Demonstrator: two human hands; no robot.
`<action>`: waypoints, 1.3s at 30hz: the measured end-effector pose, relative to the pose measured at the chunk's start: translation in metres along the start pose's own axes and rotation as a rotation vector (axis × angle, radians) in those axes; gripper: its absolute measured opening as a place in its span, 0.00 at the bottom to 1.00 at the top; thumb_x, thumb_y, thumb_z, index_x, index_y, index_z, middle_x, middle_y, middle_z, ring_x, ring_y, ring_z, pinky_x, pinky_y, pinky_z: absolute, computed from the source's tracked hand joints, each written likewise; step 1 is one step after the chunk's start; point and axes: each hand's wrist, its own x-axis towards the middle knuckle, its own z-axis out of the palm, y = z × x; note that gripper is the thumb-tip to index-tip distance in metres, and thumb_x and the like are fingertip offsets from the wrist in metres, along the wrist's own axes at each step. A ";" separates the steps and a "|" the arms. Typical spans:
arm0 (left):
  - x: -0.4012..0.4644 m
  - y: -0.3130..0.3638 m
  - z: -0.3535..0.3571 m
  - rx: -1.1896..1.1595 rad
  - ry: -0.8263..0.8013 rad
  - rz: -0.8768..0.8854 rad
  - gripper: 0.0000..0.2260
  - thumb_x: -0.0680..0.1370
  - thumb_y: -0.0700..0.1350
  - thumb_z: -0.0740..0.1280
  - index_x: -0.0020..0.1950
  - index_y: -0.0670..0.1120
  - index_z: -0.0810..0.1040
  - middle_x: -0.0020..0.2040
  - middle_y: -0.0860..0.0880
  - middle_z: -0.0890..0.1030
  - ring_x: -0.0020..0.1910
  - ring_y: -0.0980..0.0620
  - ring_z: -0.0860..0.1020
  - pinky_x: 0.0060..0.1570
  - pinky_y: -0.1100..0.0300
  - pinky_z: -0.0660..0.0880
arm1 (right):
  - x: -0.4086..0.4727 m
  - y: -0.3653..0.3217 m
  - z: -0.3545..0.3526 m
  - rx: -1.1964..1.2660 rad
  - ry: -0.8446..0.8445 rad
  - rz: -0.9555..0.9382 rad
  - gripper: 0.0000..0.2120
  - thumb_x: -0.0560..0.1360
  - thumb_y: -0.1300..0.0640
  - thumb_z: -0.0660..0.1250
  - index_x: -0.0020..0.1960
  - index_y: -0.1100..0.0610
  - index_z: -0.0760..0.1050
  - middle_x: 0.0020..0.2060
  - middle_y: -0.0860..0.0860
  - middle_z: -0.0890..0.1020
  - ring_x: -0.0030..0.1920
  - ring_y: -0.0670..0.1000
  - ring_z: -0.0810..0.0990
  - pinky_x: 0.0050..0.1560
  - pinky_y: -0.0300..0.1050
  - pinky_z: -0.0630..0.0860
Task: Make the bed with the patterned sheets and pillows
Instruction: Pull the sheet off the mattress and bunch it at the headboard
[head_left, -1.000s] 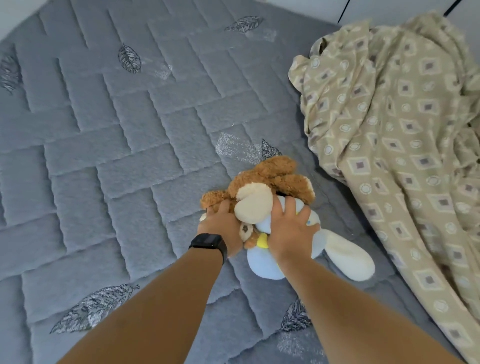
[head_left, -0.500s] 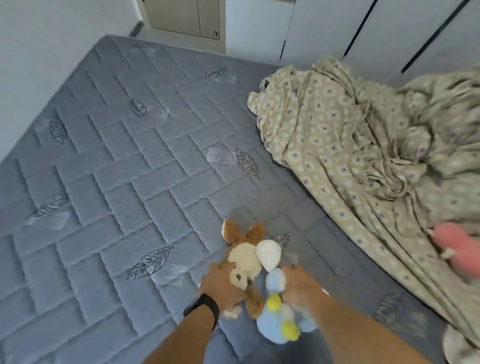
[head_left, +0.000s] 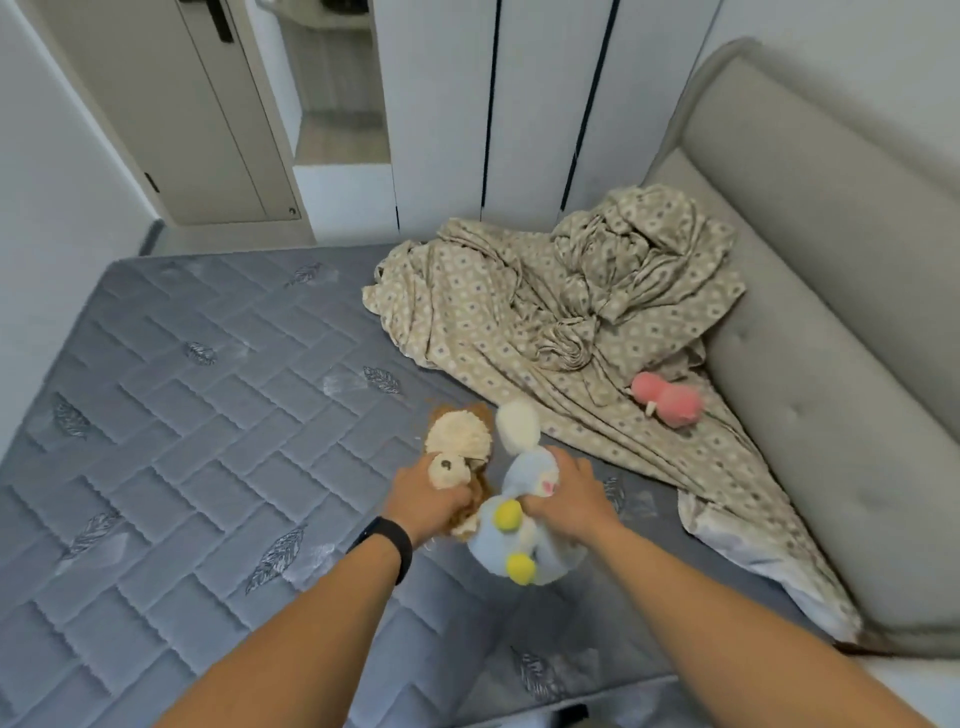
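A bare grey quilted mattress fills the lower left. The beige patterned sheet lies crumpled at its far right corner, against the headboard. My left hand grips a brown and cream plush toy lifted above the mattress. My right hand grips a light blue plush bunny with yellow spots and a white ear. The two toys hang side by side, touching. No pillow is in view.
A pink plush toy lies on the sheet near the grey padded headboard on the right. White wardrobe doors stand behind the bed. A doorway opens at the back left.
Both hands have lifted the two plush toys off the mattress and pulled them apart a little. My view has risen, bringing the headboard, wardrobe and door into sight.
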 end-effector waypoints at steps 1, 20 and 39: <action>-0.006 0.011 0.010 0.014 -0.023 0.017 0.18 0.66 0.49 0.74 0.55 0.54 0.80 0.50 0.55 0.84 0.49 0.55 0.82 0.43 0.65 0.75 | -0.007 0.007 -0.008 0.017 0.030 0.014 0.44 0.65 0.33 0.72 0.76 0.38 0.55 0.67 0.52 0.65 0.67 0.63 0.69 0.62 0.58 0.73; 0.001 0.111 0.273 0.265 0.014 0.020 0.28 0.59 0.60 0.72 0.60 0.59 0.77 0.57 0.49 0.80 0.50 0.48 0.82 0.51 0.49 0.82 | -0.002 0.235 -0.149 -0.072 0.089 -0.017 0.47 0.67 0.33 0.70 0.79 0.40 0.51 0.72 0.50 0.62 0.70 0.64 0.66 0.59 0.54 0.71; -0.034 0.220 0.332 0.313 -0.069 0.107 0.23 0.64 0.56 0.72 0.57 0.51 0.78 0.45 0.51 0.83 0.40 0.52 0.82 0.38 0.54 0.81 | 0.059 0.302 -0.330 0.119 0.524 0.098 0.31 0.79 0.46 0.63 0.79 0.51 0.59 0.71 0.59 0.72 0.66 0.64 0.75 0.60 0.56 0.74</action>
